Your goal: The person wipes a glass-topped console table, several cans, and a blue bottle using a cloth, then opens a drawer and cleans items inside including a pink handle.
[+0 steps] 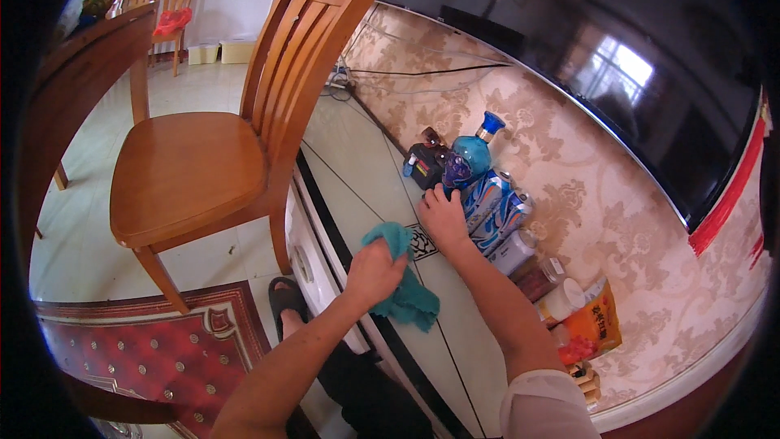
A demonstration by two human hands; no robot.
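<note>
My left hand grips a teal cloth over the pale tiled top of a low cabinet; part of the cloth hangs out on both sides of the fist. To its right, my right hand reaches to the row of things along the wall. Its fingertips are at a small dark item at the foot of a blue glass bottle, and whether they grip it I cannot tell. Beside the fingers stand silver-and-blue cans and a black box with a small blue bottle against it.
Nearer me along the wall are a white container, lidded jars and an orange packet. A wall-mounted television hangs above. A wooden chair stands close to the cabinet's left edge, with a red patterned rug below. Cables run behind.
</note>
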